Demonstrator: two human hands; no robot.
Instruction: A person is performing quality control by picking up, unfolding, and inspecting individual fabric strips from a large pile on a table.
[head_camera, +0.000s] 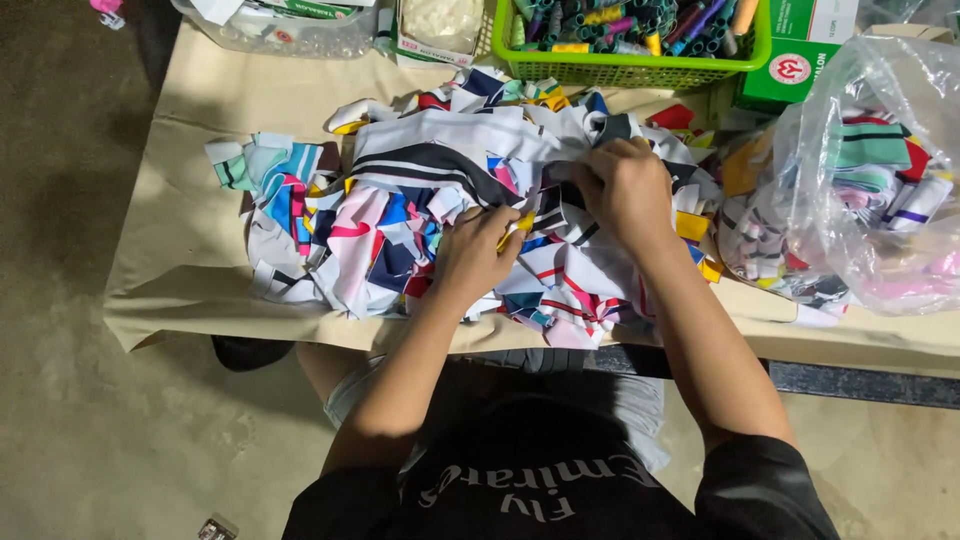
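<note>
Sorting is under way: both hands dig into the scrap pile (440, 200) mid-table, left hand (478, 250) pinching a yellow scrap (517, 226), right hand (622, 190) gripping white cloth. Separating one piece seems needed.

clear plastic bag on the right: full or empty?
Partly full: the clear plastic bag bulges with coloured fabric scraps showing through its film; its mouth is not clearly visible.

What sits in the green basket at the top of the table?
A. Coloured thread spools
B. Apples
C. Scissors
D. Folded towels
A: the green basket at the table's far edge is filled with coloured thread spools, beyond the pile of fabric scraps.
</note>
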